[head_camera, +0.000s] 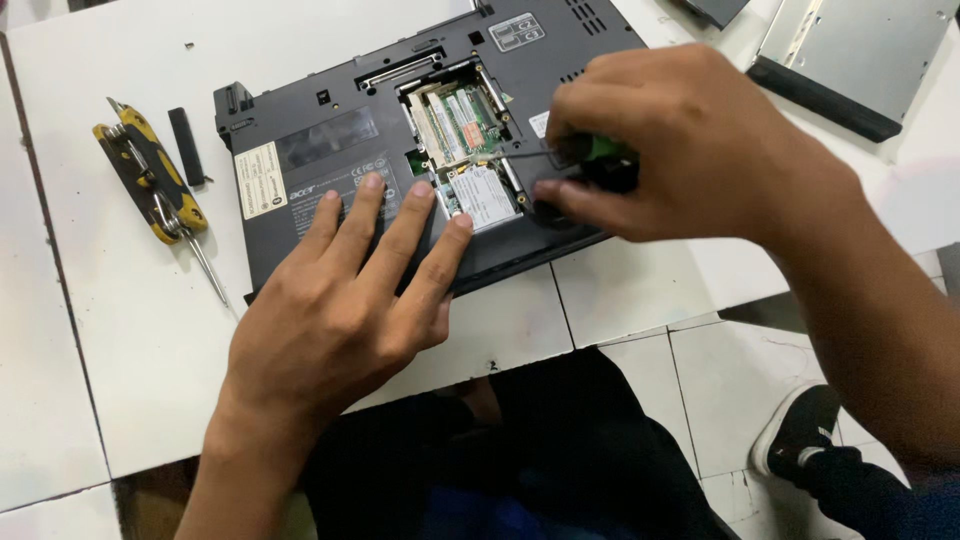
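White table top (120, 330), seamed in panels, is seen from above; its near edge runs just below the laptop, and pale floor tiles (720, 390) lie beyond it on the right, where a black shoe (800, 430) is planted. An upturned dark grey laptop (330, 130) is laid slightly askew near that edge, its front corner close to the drop. Open room is found on the table to the left and in front of the left hand; the upper right is taken by a flat grey drive unit (850, 50). A yellow-and-black multi-tool (150, 170) and a small black strip (186, 146) are set well apart to the left of the laptop. An uncovered bay (470, 150) in the laptop's base shows green circuit boards. The left hand (340, 310) is spread flat, fingers (400, 225) pressed on the casing beside the bay, nothing gripped. The right hand (690, 150) is closed around a screwdriver with a green-and-black handle (605, 160), whose thin shaft is pointed left into the bay; the tip's exact contact cannot be told.
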